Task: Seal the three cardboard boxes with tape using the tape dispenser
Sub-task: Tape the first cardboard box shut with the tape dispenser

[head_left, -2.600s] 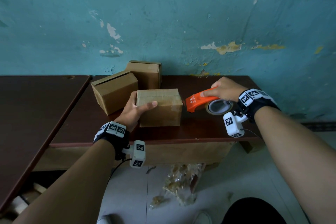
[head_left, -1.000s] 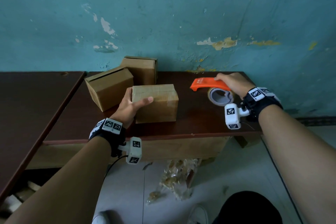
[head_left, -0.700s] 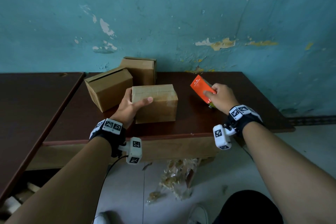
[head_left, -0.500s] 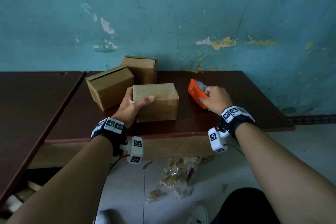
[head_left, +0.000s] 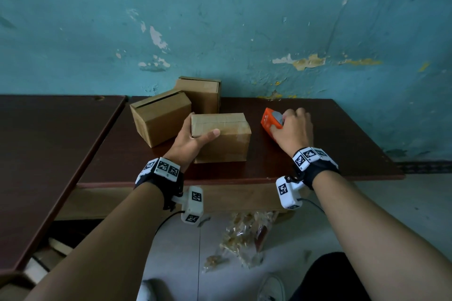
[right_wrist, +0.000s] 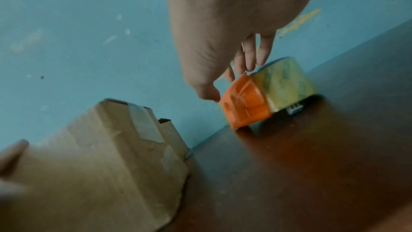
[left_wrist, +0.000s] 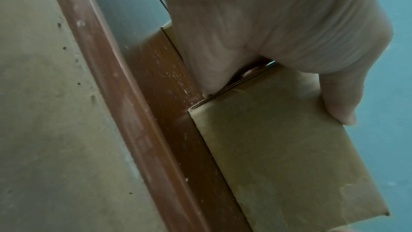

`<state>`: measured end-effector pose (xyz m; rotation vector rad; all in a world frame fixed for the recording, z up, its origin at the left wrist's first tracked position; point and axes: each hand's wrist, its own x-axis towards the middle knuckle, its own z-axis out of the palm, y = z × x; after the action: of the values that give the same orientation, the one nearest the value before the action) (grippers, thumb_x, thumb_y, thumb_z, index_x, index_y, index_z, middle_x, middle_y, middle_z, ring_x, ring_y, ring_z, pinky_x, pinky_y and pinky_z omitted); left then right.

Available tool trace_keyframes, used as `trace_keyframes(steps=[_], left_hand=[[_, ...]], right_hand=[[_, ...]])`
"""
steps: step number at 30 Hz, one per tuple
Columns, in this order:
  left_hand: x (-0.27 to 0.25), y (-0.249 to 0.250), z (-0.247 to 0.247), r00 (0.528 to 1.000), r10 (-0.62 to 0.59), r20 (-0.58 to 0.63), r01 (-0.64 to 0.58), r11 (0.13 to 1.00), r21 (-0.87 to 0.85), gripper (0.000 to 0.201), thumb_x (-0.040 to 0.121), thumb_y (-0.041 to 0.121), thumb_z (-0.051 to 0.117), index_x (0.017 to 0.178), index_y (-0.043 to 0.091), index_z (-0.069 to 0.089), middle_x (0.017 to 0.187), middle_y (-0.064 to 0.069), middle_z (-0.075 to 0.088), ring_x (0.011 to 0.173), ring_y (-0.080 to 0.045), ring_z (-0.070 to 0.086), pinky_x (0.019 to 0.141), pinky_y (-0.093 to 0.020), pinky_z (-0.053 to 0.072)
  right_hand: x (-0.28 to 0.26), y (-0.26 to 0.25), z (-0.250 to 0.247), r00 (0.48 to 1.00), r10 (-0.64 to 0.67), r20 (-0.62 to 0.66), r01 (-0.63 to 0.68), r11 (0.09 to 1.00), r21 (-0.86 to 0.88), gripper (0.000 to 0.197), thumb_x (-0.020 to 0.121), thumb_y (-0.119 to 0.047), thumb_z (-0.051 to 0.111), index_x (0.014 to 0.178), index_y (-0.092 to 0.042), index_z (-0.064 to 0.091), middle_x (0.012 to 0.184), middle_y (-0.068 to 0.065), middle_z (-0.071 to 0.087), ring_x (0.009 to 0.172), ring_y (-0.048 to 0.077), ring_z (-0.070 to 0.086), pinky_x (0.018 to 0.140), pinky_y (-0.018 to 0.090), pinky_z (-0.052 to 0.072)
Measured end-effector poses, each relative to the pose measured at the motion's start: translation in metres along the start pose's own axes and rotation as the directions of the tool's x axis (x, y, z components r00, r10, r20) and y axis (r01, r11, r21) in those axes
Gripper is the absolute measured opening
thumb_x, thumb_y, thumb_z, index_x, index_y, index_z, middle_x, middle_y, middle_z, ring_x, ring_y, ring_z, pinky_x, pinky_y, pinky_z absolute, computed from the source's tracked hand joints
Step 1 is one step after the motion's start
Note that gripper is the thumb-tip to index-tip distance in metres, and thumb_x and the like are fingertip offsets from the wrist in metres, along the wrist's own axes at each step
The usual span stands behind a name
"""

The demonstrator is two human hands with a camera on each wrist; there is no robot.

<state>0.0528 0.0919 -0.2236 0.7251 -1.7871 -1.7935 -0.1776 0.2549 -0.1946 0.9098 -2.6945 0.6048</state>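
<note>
- Left hand (head_left: 192,140) wrapped round the near left corner of the front cardboard box (head_left: 225,138), thumb laid across its front face, remaining fingers hidden behind the left side; in the left wrist view, left hand (left_wrist: 267,33) clamped on that box (left_wrist: 289,156) with the thumb tip pressed on the panel.
- Front cardboard box set on the dark brown table (head_left: 305,161), near its front edge, top flaps closed along a seam.
- Strip of tape visible on the box's right end in the right wrist view (right_wrist: 144,123), running over the top edge.
- Right hand (head_left: 293,133) over the orange tape dispenser (head_left: 270,122), just right of the front box and apart from it.
- In the right wrist view, right hand (right_wrist: 223,33) with fingers (right_wrist: 249,55) pointing down onto the tape dispenser (right_wrist: 245,105), thumb at the orange end; fingers and thumb pinching it lightly, not a full fist.
- Roll of tape (right_wrist: 283,84) seated in the dispenser, lower edge on the table.
- Second cardboard box (head_left: 160,117) behind and left of the front one, tilted, top flap slightly ajar.
- Third cardboard box (head_left: 199,95) upright behind it, close to the peeling teal wall (head_left: 220,19).
- Crumpled plastic wrappers (head_left: 244,234) on the floor below the table.
</note>
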Motion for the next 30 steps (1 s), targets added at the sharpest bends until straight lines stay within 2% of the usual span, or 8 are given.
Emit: trace_keyframes(steps=[4, 7, 10, 15, 17, 21, 25, 30], left_hand=[[-0.002, 0.003, 0.003, 1.000, -0.008, 0.005, 0.008, 1.000, -0.023, 0.121, 0.072, 0.050, 0.093, 0.166, 0.031, 0.018, 0.142, 0.004, 0.052, 0.136, -0.025, 0.052, 0.119, -0.052, 0.043], [-0.007, 0.007, 0.007, 1.000, -0.003, -0.020, 0.002, 1.000, -0.028, 0.104, 0.070, 0.052, 0.093, 0.154, 0.030, 0.034, 0.140, 0.002, 0.057, 0.134, -0.024, 0.055, 0.115, -0.045, 0.047], [-0.009, 0.005, 0.008, 0.998, -0.014, -0.053, 0.012, 0.999, -0.030, 0.112, 0.063, 0.060, 0.096, 0.154, 0.025, 0.041, 0.141, -0.005, 0.063, 0.130, -0.024, 0.063, 0.113, -0.050, 0.051], [-0.008, 0.013, 0.011, 0.992, -0.055, -0.110, 0.055, 0.998, -0.008, 0.083, 0.074, 0.044, 0.083, 0.147, 0.025, 0.049, 0.133, -0.004, 0.066, 0.120, -0.024, 0.063, 0.106, -0.045, 0.052], [-0.005, 0.016, 0.014, 0.980, -0.099, -0.172, 0.104, 0.994, 0.018, 0.081, 0.079, 0.053, 0.082, 0.146, 0.021, 0.050, 0.133, -0.003, 0.066, 0.117, -0.021, 0.063, 0.102, -0.042, 0.052], [0.005, 0.032, 0.023, 0.917, -0.198, -0.347, 0.258, 0.956, 0.137, 0.106, 0.073, 0.082, 0.074, 0.147, 0.009, 0.053, 0.136, -0.008, 0.064, 0.120, -0.028, 0.062, 0.104, -0.046, 0.053], [0.016, 0.040, 0.030, 0.877, -0.187, -0.442, 0.332, 0.901, 0.279, 0.099, 0.080, 0.082, 0.069, 0.139, 0.003, 0.058, 0.119, -0.011, 0.063, 0.103, -0.028, 0.060, 0.086, -0.038, 0.054], [0.022, 0.035, 0.030, 0.870, -0.142, -0.472, 0.365, 0.829, 0.424, 0.094, 0.085, 0.085, 0.059, 0.140, 0.008, 0.055, 0.134, -0.017, 0.063, 0.121, -0.039, 0.062, 0.099, -0.049, 0.056]], right_hand=[[-0.006, -0.030, -0.005, 0.997, 0.015, -0.077, 0.010, 0.948, 0.319, 0.036, 0.097, -0.042, 0.066, 0.119, -0.014, 0.067, 0.123, 0.010, 0.057, 0.121, 0.030, 0.054, 0.095, 0.043, 0.047], [-0.019, -0.058, -0.004, 0.999, 0.032, -0.001, -0.027, 0.850, 0.527, 0.049, 0.101, -0.049, 0.061, 0.132, -0.012, 0.063, 0.131, 0.010, 0.056, 0.120, 0.027, 0.057, 0.098, 0.035, 0.043], [-0.039, -0.081, 0.004, 0.992, 0.037, 0.120, -0.105, 0.770, 0.629, 0.071, 0.101, -0.059, 0.057, 0.151, -0.009, 0.049, 0.149, 0.012, 0.049, 0.137, 0.027, 0.049, 0.112, 0.040, 0.040], [-0.059, -0.098, 0.020, 0.975, 0.076, 0.208, -0.196, 0.739, 0.645, 0.099, 0.094, -0.069, 0.062, 0.166, -0.012, 0.023, 0.167, 0.014, 0.030, 0.151, 0.031, 0.036, 0.116, 0.044, 0.038], [-0.060, -0.101, 0.023, 0.978, 0.109, 0.179, -0.192, 0.805, 0.561, 0.109, 0.090, -0.075, 0.062, 0.167, -0.012, 0.018, 0.169, 0.018, 0.025, 0.155, 0.035, 0.029, 0.122, 0.049, 0.035], [-0.055, -0.105, 0.019, 0.977, 0.138, 0.161, -0.189, 0.911, 0.367, 0.116, 0.088, -0.081, 0.057, 0.167, -0.009, 0.015, 0.172, 0.024, 0.018, 0.160, 0.040, 0.017, 0.128, 0.055, 0.021], [-0.047, -0.107, 0.016, 0.978, 0.134, 0.162, -0.184, 0.918, 0.350, 0.120, 0.085, -0.088, 0.052, 0.165, -0.005, 0.019, 0.169, 0.024, 0.026, 0.157, 0.039, 0.024, 0.127, 0.054, 0.026], [-0.041, -0.106, 0.023, 0.973, 0.140, 0.186, -0.203, 0.901, 0.383, 0.117, 0.084, -0.086, 0.056, 0.161, -0.003, 0.028, 0.160, 0.019, 0.043, 0.147, 0.034, 0.043, 0.116, 0.052, 0.043]])
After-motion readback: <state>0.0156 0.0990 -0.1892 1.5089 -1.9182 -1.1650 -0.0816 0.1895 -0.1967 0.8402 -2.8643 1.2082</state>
